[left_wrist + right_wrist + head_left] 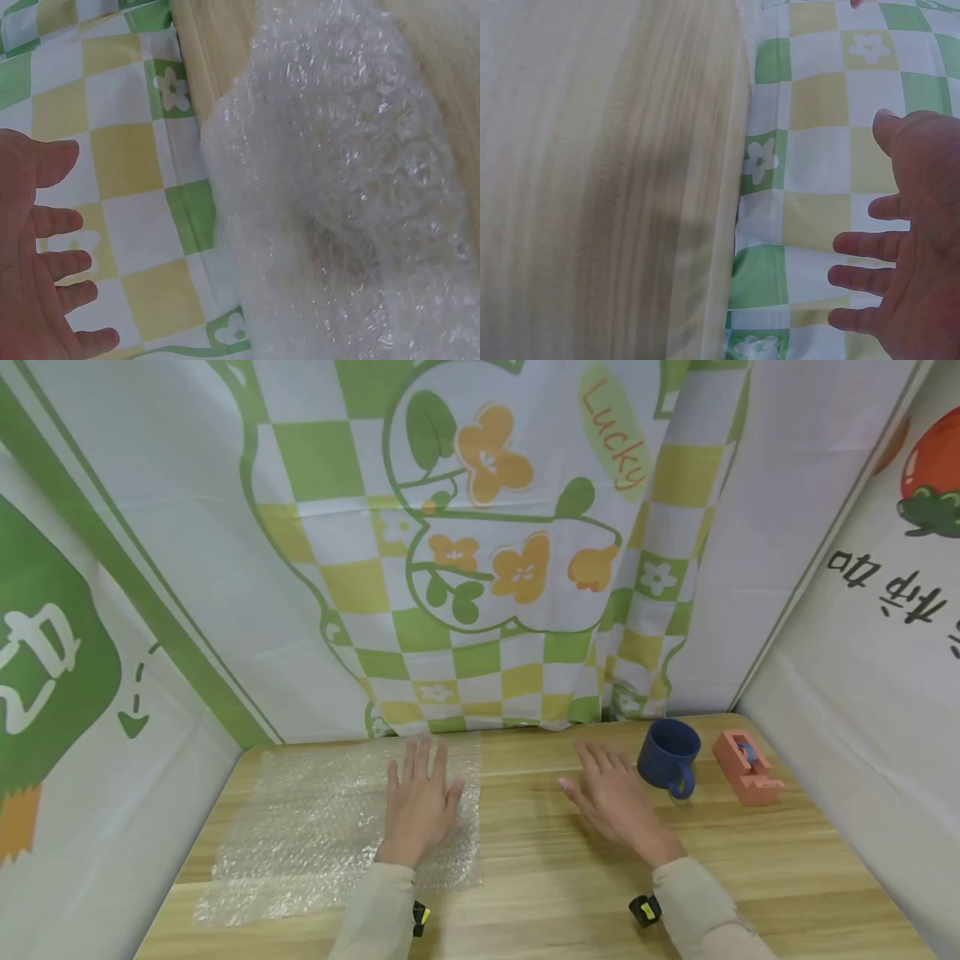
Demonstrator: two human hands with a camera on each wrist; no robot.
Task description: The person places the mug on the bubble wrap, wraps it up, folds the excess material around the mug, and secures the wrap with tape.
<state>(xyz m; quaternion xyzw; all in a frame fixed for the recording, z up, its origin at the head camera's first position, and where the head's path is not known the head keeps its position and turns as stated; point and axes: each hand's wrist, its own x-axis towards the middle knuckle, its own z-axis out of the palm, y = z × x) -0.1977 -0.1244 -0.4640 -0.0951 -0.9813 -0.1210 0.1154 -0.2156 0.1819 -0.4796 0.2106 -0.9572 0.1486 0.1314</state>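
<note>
Pale beige sleeves nearest, one at left (375,910) and one at right (705,910), a small black device with a yellow mark showing beside each cuff. Under them, a wood-grain tabletop (540,902), light with browner streaks. On its left part a sheet of clear bubble wrap (300,835) lies spread flat, slightly askew, its near left corner reaching toward the person and its far side close to the back edge. Left hand (418,802) over the wrap's right portion, palm down; its fingers (67,265) straight and spaced, thumb well out, a gap to the wrap visible in the left wrist view. Right hand (618,797) over bare wood, angled inward, a little blurred; fingers (870,244) likewise extended and spread wide, clear of the surface in the right wrist view. Just right of that hand, a dark blue mug (663,760) upright, handle toward the near side. Beyond it to the right, near the tabletop's right edge, a coral-pink tape dispenser (738,772) with a blue piece inside. Behind everything hangs a green, yellow and white checked cloth (480,660), orange flowers and "Lucky" printed higher up.
</note>
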